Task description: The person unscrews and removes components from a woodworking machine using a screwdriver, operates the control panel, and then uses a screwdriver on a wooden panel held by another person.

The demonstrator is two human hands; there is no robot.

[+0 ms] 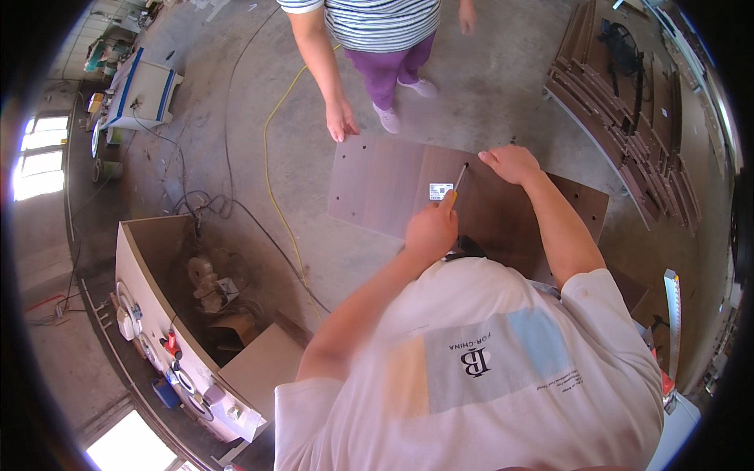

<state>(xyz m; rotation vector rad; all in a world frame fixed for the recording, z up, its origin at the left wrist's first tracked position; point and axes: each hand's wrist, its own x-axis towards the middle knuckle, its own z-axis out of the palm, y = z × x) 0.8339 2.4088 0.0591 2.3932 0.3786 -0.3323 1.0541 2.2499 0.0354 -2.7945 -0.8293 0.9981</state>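
Observation:
A brown wood-grain board [385, 177] with small dark holes near its ends spans the space in front of my body. My left hand [432, 229] is closed round the yellow handle of a screwdriver [459, 182], whose shaft points away from me. Its tip meets a small dark spot near the board's far edge. My right hand [512, 164] grips that far edge just right of the tip, thumb on top and the other fingers partly hidden. A white label [441, 191] is stuck on the board beside the screwdriver. My torso covers the board's near side.
Across from me stands a co-worker, one hand [342, 119] on the board's far left corner. Stacked brown panels [628, 118] lie at the far right. A yellow cable [271, 169] and dark cables cross the floor. A wooden bench [145, 235] with tape rolls stands left.

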